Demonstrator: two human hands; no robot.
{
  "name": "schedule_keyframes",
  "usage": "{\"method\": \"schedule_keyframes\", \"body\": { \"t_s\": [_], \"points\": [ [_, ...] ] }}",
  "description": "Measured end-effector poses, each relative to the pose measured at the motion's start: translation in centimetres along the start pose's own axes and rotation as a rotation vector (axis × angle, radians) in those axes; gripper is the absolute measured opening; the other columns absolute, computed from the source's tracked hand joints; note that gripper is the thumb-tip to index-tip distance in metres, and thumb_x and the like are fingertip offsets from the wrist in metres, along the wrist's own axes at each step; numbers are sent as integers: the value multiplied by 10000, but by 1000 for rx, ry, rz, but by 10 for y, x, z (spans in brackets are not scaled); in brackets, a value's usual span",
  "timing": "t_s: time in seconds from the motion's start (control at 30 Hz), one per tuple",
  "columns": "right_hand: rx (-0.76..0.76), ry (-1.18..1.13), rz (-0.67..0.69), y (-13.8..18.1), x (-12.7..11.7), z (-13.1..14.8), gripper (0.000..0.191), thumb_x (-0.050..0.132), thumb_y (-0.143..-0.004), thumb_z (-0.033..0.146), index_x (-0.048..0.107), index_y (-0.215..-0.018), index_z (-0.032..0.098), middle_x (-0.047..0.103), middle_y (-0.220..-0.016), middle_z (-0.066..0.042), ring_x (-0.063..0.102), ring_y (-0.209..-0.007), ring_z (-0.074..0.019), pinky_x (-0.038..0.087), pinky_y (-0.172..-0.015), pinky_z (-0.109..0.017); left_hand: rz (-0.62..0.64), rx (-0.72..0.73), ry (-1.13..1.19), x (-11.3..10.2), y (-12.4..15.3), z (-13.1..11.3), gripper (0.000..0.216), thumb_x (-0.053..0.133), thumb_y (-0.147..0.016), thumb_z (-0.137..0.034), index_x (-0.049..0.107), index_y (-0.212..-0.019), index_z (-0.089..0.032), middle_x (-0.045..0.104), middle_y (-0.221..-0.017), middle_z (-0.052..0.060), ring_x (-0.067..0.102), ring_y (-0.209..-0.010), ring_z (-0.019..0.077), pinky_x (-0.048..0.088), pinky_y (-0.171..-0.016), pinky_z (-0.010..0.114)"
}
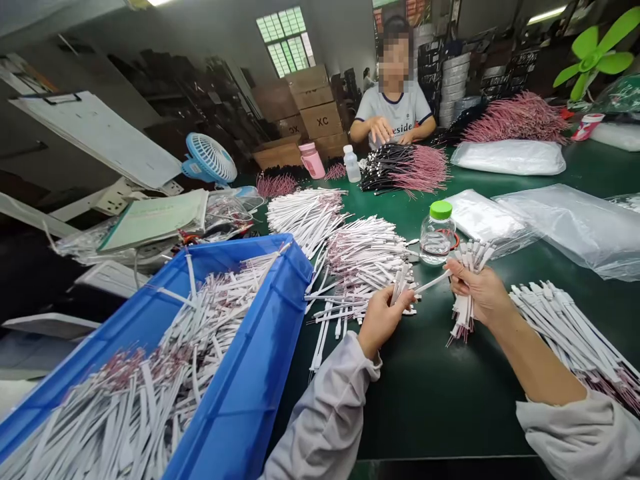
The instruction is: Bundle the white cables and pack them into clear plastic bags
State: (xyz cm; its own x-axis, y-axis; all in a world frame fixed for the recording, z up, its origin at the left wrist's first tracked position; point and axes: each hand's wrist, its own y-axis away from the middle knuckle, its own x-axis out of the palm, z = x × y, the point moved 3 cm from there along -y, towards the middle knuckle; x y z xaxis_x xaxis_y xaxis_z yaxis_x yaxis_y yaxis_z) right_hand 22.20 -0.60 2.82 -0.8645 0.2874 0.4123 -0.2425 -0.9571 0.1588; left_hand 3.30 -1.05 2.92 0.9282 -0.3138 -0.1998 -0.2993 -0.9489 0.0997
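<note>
My right hand (477, 288) is closed round an upright bundle of short white cables (467, 280) whose pink wire ends hang below it. My left hand (383, 315) pinches a few white cables (403, 288) at the edge of a loose pile of the same white cables (360, 260) on the green table (440, 393). One thin cable stretches between the two hands. Both forearms wear grey sleeves.
A blue bin (240, 393) full of white cables sits at the left. More cables (575, 333) lie at the right. A green-capped bottle (437, 230), clear plastic bags (575, 223), a blue fan (210, 159) and cardboard boxes (315, 107) stand around. A person (395, 110) works opposite, beside pink-black wires (405, 168).
</note>
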Motion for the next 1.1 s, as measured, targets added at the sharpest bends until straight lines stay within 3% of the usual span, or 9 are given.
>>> {"method": "schedule_keyframes", "body": {
  "t_s": [0.3,0.43,0.53,0.63,0.73,0.83,0.93,1.03,1.1],
  "points": [
    [-39,-100,-118,-5,-6,-2,419,878,-487,419,627,-614,109,471,-510,40,293,-387,2,205,-344,-178,124,-8,-3,7,-3,8,362,595,-811,-469,683,-752,-122,572,-608,0,419,-524,80,308,-533,213],
    [1,-101,-59,-5,-6,1,395,876,-502,398,622,-621,120,431,-497,56,256,-383,-1,200,-338,-182,106,-65,52,6,-5,13,410,625,-771,-513,680,-749,-107,576,-612,10,391,-501,72,270,-492,212],
    [72,-117,82,-1,0,1,369,869,-536,366,650,-701,119,394,-518,71,230,-405,0,196,-345,-172,120,-126,137,7,-5,17,445,641,-747,-534,677,-759,-91,559,-611,9,348,-469,55,214,-455,212],
    [107,-153,123,0,3,-1,347,867,-549,332,635,-708,129,483,-608,35,293,-440,-16,220,-347,-173,124,-156,270,9,-4,19,483,626,-756,-547,689,-867,-82,531,-649,-5,329,-477,38,189,-444,199],
    [127,-211,12,-2,-1,-5,371,840,-586,401,565,-642,158,539,-643,8,416,-506,-66,345,-400,-196,126,-172,425,10,-2,17,500,691,-710,-521,690,-963,-90,530,-747,1,420,-576,43,312,-502,171],
    [219,-196,81,2,3,-13,378,792,-650,453,539,-636,171,413,-482,59,381,-472,-70,422,-490,-223,164,-222,524,11,1,14,522,747,-673,-483,683,-1013,-91,545,-755,8,525,-690,81,455,-669,209],
    [296,-103,252,13,16,-23,337,802,-658,396,613,-798,156,300,-425,111,247,-418,-38,335,-444,-188,160,-263,580,14,4,13,524,777,-645,-481,674,-975,-87,568,-691,8,590,-700,114,497,-736,256],
    [311,102,353,23,26,-31,386,817,-629,383,630,-857,133,450,-480,67,304,-424,-33,230,-408,-179,139,-248,563,17,4,14,485,774,-629,-520,653,-785,-76,611,-679,36,623,-666,134,508,-698,258],
    [273,190,307,25,27,-33,381,815,-618,405,613,-777,123,510,-512,33,348,-428,-41,217,-401,-185,156,-235,533,19,5,15,494,744,-655,-545,652,-759,-70,638,-678,56,632,-645,139,510,-671,254]
  ]
}}
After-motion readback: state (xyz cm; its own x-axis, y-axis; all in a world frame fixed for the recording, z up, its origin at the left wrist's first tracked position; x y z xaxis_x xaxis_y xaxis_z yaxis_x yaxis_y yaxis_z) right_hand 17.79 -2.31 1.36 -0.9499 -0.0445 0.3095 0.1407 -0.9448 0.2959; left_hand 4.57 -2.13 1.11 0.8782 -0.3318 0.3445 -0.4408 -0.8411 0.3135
